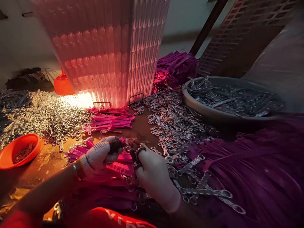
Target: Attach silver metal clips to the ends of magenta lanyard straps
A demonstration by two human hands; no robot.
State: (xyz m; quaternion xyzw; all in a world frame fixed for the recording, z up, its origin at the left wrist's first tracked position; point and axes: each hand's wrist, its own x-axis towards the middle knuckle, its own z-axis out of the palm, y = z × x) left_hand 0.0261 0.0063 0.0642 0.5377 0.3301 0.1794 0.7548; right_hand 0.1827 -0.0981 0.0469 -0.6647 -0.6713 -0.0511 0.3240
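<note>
At the far left, an orange bowl (7,159) of small dark pieces sits on the brown surface (46,158), near a heap of metal links (59,123). From the lower left corner the left forearm slants up and inward, a band at its wrist, to the left hand (102,152), in a dotted white glove with darkened fingertips. Its grip is curled tight, thumb against forefinger, pinching a pink strap (122,139).

That strap is just left of the gap between the hands, above the pink pile (121,169). Only a short, bright, glossy bit shows; the rest is hidden, so its direction and long axis cannot be told. The pile's straps are flat and narrow, several with metal loops at the right end, their long axes running roughly left to right.

The right hand (153,172), in a pale glove, reaches up and left from the lower right, back uppermost, fingers bent toward the left hand's fingertips; whether its grip clasps anything cannot be told. Further right lie loop-ended metal pieces (201,190) and purple straps (251,161), below a grey basin (201,109).
</note>
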